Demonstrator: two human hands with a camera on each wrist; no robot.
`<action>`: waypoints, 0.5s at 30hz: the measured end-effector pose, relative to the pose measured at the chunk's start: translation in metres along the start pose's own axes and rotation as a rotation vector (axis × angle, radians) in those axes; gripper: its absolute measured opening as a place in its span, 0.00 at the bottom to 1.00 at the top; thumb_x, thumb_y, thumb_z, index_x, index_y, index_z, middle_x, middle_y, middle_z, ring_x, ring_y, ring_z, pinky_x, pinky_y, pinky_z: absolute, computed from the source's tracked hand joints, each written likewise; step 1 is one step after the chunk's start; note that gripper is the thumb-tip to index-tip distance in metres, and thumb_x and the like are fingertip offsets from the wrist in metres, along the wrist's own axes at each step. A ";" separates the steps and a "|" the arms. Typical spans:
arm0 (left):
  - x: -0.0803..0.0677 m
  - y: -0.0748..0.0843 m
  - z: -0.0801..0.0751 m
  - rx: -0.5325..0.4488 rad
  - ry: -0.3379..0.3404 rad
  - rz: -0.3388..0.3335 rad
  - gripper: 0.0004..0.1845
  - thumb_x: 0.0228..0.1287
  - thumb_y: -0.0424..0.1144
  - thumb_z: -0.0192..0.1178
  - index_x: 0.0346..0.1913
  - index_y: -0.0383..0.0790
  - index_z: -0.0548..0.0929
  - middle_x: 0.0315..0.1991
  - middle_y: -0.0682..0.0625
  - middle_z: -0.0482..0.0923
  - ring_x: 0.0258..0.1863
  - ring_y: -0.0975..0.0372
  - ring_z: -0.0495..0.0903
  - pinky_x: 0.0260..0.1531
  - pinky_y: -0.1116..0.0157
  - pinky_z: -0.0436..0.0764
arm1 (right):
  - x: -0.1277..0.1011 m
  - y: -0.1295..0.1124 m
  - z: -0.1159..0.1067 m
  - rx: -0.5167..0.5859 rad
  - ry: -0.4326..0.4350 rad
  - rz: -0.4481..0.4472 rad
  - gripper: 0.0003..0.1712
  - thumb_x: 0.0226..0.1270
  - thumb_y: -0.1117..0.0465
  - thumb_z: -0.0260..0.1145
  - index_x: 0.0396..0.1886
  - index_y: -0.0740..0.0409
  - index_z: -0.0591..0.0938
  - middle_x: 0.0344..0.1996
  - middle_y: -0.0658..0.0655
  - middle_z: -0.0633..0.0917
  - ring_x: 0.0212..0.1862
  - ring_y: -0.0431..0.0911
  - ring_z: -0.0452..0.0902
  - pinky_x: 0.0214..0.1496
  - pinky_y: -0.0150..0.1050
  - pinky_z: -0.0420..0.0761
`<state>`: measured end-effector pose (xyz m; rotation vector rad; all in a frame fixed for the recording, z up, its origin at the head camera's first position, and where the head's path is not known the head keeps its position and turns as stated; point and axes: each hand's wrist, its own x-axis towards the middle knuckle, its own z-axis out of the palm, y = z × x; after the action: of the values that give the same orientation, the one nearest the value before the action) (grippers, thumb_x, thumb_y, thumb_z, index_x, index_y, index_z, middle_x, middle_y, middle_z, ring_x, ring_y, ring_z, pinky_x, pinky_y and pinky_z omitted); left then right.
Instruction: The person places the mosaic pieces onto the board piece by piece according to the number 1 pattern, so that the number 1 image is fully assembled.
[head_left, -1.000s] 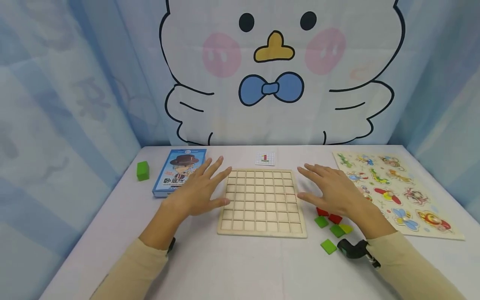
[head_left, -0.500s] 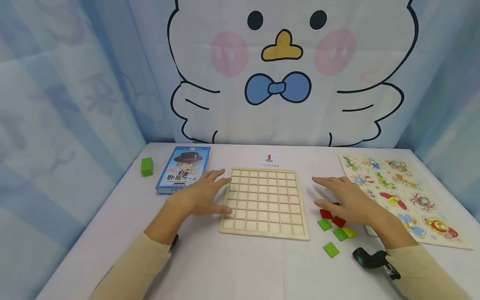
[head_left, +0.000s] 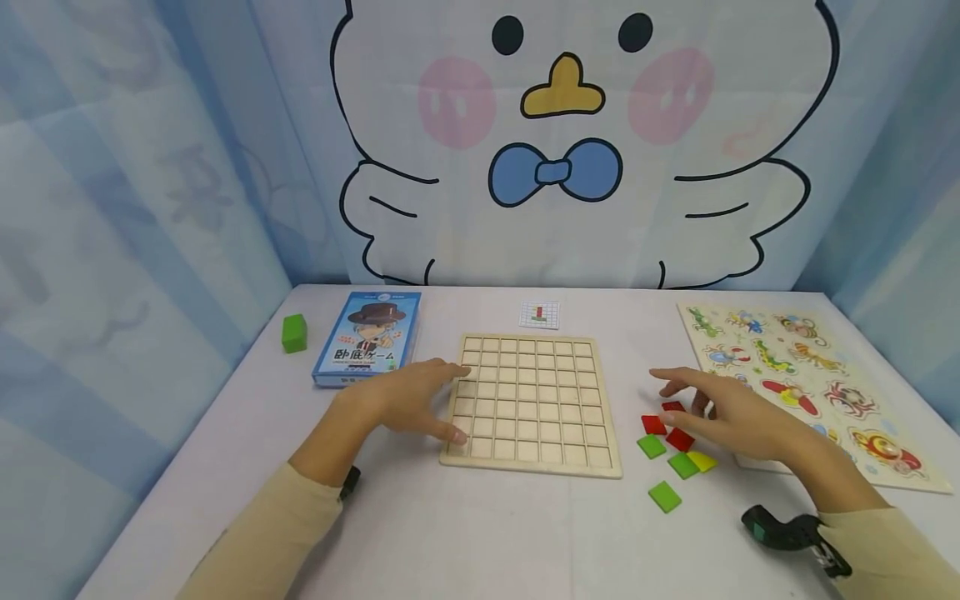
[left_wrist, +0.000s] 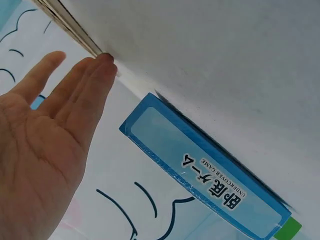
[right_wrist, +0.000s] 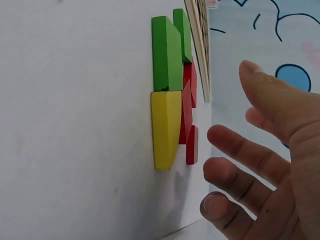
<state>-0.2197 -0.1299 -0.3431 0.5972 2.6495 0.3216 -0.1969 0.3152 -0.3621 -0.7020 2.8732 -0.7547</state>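
My left hand (head_left: 408, 398) lies flat, fingers straight and together, against the left edge of the wooden grid board (head_left: 534, 403); the fingertips (left_wrist: 102, 65) touch its rim and hold nothing. Just left of that hand, farther back, is the blue game box (head_left: 369, 348), and beyond it a green block (head_left: 294, 332) stands alone near the table's left edge.

My right hand (head_left: 731, 412) hovers with fingers spread and loosely bent over the small pile of coloured tiles to the right of the board, gripping none of them. Under it are red tiles (head_left: 667, 425), a green tile (head_left: 651, 446) beside them, and a green and a yellow tile (right_wrist: 166, 127) side by side nearer me. One more green tile (head_left: 664, 497) lies apart, closer to me. I cannot tell whether my fingers touch any tile.

To the far right lies the animal puzzle board (head_left: 810, 383). A small pattern card (head_left: 539, 314) sits behind the grid board.
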 end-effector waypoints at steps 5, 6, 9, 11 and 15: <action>-0.001 0.000 0.000 0.012 -0.020 0.004 0.58 0.50 0.67 0.75 0.81 0.51 0.60 0.80 0.46 0.58 0.80 0.50 0.56 0.76 0.47 0.61 | -0.014 0.005 -0.002 0.053 -0.026 0.020 0.34 0.68 0.47 0.73 0.71 0.50 0.76 0.52 0.54 0.85 0.27 0.38 0.73 0.25 0.32 0.72; -0.001 0.000 -0.001 0.012 -0.020 0.007 0.58 0.50 0.66 0.76 0.81 0.50 0.61 0.80 0.46 0.59 0.80 0.50 0.57 0.76 0.48 0.61 | -0.016 0.006 -0.002 0.066 -0.029 0.021 0.34 0.68 0.47 0.73 0.70 0.50 0.76 0.52 0.54 0.85 0.27 0.39 0.73 0.25 0.32 0.72; -0.002 0.000 -0.001 0.011 -0.019 0.021 0.57 0.50 0.63 0.77 0.80 0.48 0.62 0.79 0.47 0.62 0.79 0.51 0.59 0.77 0.50 0.61 | -0.022 0.010 -0.001 0.095 -0.033 0.015 0.34 0.66 0.48 0.75 0.70 0.50 0.76 0.51 0.53 0.85 0.26 0.39 0.74 0.28 0.32 0.72; -0.002 0.000 -0.001 0.005 -0.020 0.026 0.56 0.50 0.61 0.78 0.79 0.47 0.63 0.78 0.49 0.63 0.79 0.52 0.60 0.77 0.51 0.61 | -0.026 0.012 -0.002 0.108 -0.035 0.014 0.35 0.64 0.49 0.76 0.69 0.49 0.76 0.50 0.52 0.84 0.26 0.40 0.73 0.28 0.33 0.71; -0.001 -0.001 -0.001 0.009 -0.020 0.036 0.56 0.49 0.60 0.80 0.79 0.48 0.65 0.78 0.49 0.63 0.79 0.52 0.60 0.77 0.51 0.61 | -0.033 0.016 -0.003 0.117 -0.046 0.009 0.36 0.59 0.50 0.79 0.67 0.49 0.78 0.48 0.51 0.83 0.25 0.40 0.72 0.26 0.33 0.69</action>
<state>-0.2193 -0.1317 -0.3423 0.6479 2.6249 0.3120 -0.1744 0.3440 -0.3679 -0.6826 2.7627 -0.8852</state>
